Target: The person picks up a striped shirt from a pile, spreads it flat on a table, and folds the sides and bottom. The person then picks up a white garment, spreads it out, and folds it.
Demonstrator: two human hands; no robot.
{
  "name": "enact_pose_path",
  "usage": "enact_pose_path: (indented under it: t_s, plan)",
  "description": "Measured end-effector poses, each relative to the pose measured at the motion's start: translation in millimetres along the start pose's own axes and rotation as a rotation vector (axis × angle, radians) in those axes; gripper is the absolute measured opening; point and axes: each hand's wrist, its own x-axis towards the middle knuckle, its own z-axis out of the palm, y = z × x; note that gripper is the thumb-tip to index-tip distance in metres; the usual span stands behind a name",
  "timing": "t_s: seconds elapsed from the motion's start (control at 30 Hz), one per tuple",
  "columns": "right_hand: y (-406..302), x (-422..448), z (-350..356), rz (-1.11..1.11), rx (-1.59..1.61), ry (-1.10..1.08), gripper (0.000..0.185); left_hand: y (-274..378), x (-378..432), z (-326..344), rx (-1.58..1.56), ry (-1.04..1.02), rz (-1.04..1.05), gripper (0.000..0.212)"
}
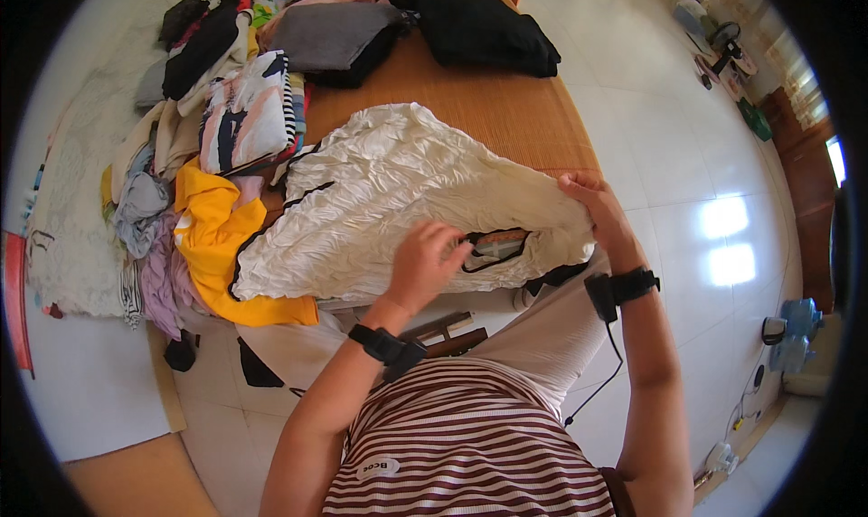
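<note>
A crinkled white garment (pixel 380 185) with black trim lies spread across the edge of a mat-topped bed or table. My right hand (pixel 600 208) grips its right end, thumb on top and fingers partly behind the cloth. Slightly blurred, my left hand (pixel 427 263) is over the lower part of the garment, beside a black-edged opening (pixel 498 246). Its fingers are curled and its thumb points towards the trim; whether it pinches the cloth cannot be told. Part of a yellow garment (pixel 224 246) lies under the white one's left end.
On the left, a folded patterned garment (pixel 247 113) rests among heaped clothes, with a lilac cloth (pixel 161 273) hanging down. Folded grey trousers or cloth (pixel 332 36) and a black folded garment (pixel 488 36) lie at the far end of the woven mat (pixel 515 117). Tiled floor (pixel 651 144) runs along the right.
</note>
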Motion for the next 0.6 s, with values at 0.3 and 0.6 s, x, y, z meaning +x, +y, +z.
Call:
enact_pose_path:
  t_s: [0.3, 0.6]
  plan:
    - [-5, -90, 97, -0.064, 0.231, -0.577, 0.02, 20, -4, 6, -1.627, -0.08, -0.325, 0.047]
    - [46, -74, 145, -0.162, 0.047, -0.178, 0.036, 18, -39, -41, -1.781, 0.06, -0.338, 0.039]
